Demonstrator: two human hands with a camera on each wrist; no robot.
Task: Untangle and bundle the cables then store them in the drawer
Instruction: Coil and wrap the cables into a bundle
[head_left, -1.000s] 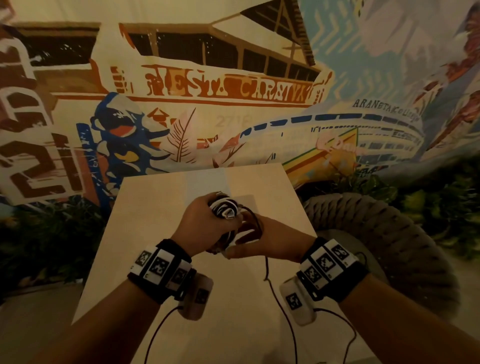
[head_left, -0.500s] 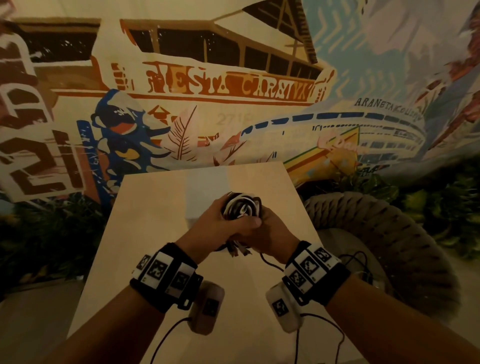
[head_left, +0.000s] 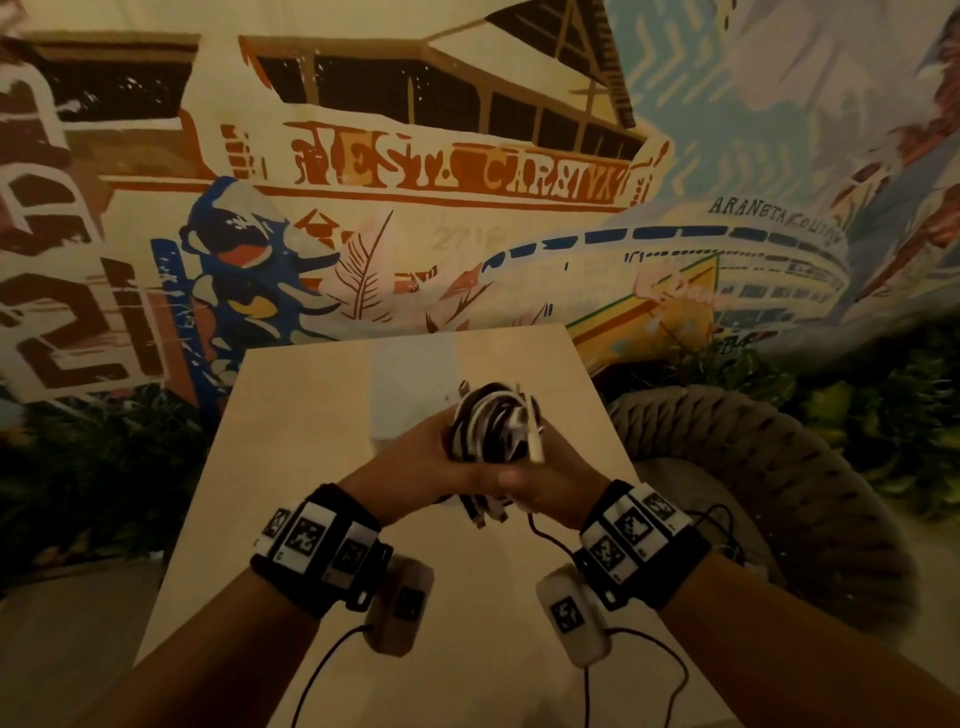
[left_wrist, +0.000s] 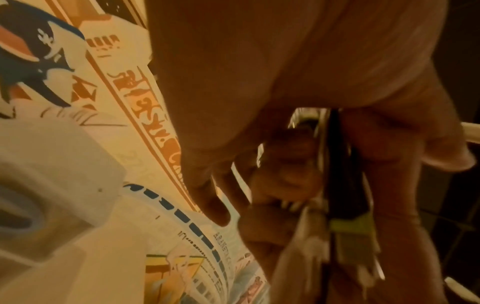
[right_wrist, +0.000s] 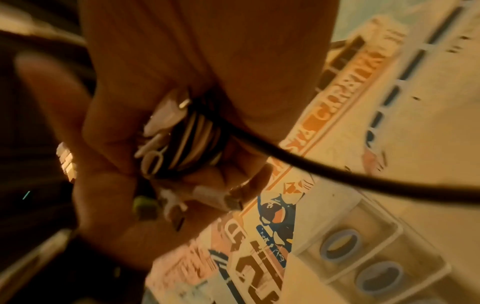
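A bundle of black and white cables is held upright above the pale table. My left hand grips it from the left, and my right hand grips it from the right, the two hands pressed together. Several connector ends hang below the hands, and a white plug tip sticks out at the right. In the right wrist view the coiled cables sit in the palm, with one black cable trailing away. In the left wrist view the connectors hang blurred beneath the fingers. No drawer shows.
A clear box holding two blue tape rolls stands on the table behind the hands. A thick woven rope seat is to the right. A painted mural wall rises behind, with plants along its foot.
Both hands closed in round the bundle and brought it upright. The loose black cable that trailed down to the table is now mostly gathered in.
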